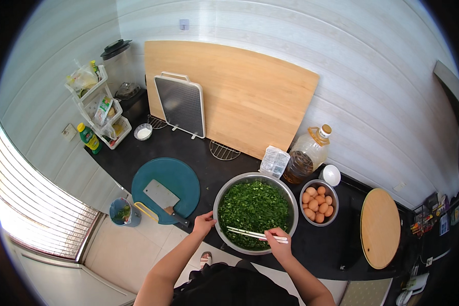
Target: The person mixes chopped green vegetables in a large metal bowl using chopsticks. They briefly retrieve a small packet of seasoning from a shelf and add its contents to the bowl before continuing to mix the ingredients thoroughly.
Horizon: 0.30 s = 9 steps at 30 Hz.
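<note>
A large steel bowl [292, 205] full of chopped green leaves [252, 206] stands at the counter's front edge. My left hand [204, 223] grips the bowl's left rim, fingers closed on it. In my right hand [278, 241] is a pair of white chopsticks [247, 233], their tips lying over the greens near the bowl's front left. Left of the bowl, a cleaver [161, 196] rests on a round teal cutting board [188, 176], its dark handle pointing toward my left hand. A smaller steel bowl [334, 214] of brown eggs [319, 204] sits to the right.
Behind the bowls stand an oil jug [307, 153], a paper packet [274, 160] and a white bowl [331, 175]. A large wooden board [239, 92] leans on the wall. At right lies a round wooden lid [381, 229]. A bin [130, 217] hangs low at left.
</note>
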### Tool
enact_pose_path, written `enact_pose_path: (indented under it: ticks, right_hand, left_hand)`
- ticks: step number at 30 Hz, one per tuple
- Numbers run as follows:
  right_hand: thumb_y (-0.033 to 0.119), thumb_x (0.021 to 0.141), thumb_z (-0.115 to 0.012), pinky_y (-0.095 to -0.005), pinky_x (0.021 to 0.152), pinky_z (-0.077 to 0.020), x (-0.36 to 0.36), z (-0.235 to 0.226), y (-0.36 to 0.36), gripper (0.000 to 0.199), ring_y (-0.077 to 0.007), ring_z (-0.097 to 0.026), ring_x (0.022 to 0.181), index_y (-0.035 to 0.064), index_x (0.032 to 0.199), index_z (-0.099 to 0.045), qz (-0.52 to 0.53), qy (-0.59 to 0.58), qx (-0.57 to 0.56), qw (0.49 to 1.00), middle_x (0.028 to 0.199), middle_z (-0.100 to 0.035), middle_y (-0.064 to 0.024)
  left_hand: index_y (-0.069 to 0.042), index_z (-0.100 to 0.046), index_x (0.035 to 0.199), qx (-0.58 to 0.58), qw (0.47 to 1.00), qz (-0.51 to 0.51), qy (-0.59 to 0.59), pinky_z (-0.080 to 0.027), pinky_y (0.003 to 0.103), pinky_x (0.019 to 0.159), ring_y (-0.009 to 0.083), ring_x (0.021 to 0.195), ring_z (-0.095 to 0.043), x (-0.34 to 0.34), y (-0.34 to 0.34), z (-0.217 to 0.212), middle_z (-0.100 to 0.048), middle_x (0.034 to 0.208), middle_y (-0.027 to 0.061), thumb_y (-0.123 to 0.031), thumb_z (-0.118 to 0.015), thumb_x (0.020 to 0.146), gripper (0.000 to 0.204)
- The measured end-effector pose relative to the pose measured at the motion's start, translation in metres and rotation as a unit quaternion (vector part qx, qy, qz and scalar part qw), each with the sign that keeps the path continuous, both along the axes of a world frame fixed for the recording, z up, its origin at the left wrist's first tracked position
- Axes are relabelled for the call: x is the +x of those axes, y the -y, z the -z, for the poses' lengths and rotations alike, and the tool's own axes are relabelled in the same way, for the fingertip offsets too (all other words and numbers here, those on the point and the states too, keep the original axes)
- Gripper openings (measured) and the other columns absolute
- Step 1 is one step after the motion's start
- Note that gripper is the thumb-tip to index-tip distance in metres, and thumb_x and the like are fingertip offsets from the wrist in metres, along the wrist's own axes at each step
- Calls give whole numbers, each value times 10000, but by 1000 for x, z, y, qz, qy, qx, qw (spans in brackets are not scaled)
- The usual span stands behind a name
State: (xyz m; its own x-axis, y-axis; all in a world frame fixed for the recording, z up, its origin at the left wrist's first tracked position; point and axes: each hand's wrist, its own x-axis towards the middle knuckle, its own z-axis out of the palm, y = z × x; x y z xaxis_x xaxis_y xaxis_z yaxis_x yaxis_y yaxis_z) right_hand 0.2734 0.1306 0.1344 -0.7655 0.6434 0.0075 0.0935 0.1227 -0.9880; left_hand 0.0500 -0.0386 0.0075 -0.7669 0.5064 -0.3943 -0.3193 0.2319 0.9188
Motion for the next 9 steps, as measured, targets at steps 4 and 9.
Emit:
enact_pose_path:
  ticks: [4,9]
  right_hand:
    - [67,860,-615,-245,602,-489,-3,7,6,109,-131,-629,652,-26,815,-581,10,-44,-113,993,717,-619,-58]
    - [68,860,-614,-261,617,-515,-7,26,1,105,-156,-646,656,-27,827,-582,13,-40,-130,991,717,-620,-63]
  left_hand:
    - [-93,-574,1226,-9,1000,5,3,-478,236,607,87,619,-539,-4,0,9,-600,722,10,19,-669,757,492]
    - [-114,-580,1224,-26,1000,15,2,-501,256,639,97,658,-563,-7,-1,4,-611,738,17,4,-674,768,481]
